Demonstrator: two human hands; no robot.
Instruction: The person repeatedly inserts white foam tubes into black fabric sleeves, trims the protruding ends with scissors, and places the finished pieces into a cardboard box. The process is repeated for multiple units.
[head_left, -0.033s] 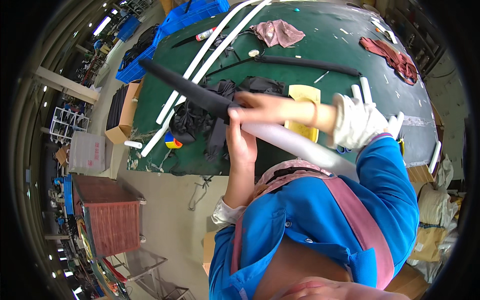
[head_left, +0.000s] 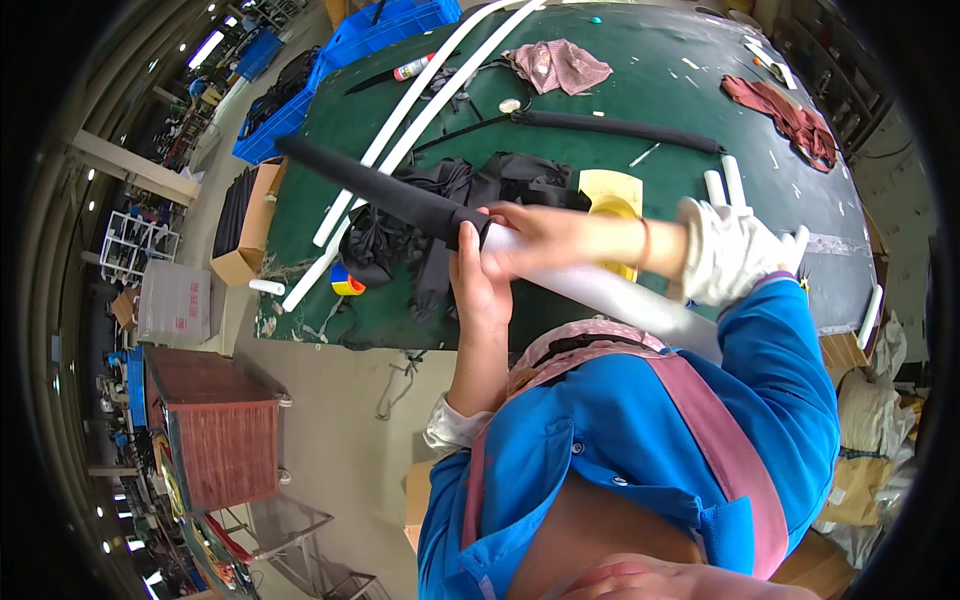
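Observation:
A long black fabric sleeve [head_left: 390, 195] covers the far-left end of a white foam tube [head_left: 625, 300], which slants down toward my blue shirt. My left hand [head_left: 480, 285] holds the sleeve near its open edge from below, thumb upright against the cloth. Just right of that edge, my right hand [head_left: 545, 238] is closed over the bare white tube, its fingers slightly blurred. Behind my hands lies a heap of black fabric [head_left: 440, 180]. A yellow tape roll [head_left: 615, 208] sits partly hidden by my right forearm.
Two long white tubes [head_left: 400, 148] cross the green table [head_left: 300, 215] at left. Farther back are a finished-looking black tube [head_left: 620, 130], a pinkish cloth [head_left: 555, 67] and a red cloth [head_left: 785, 120]. Short white tubes [head_left: 734, 180] lie at right. A blue crate [head_left: 385, 35] adjoins the table.
My right hand has slid a little to the right, off the sleeve's edge and along the white tube. My left hand has barely moved.

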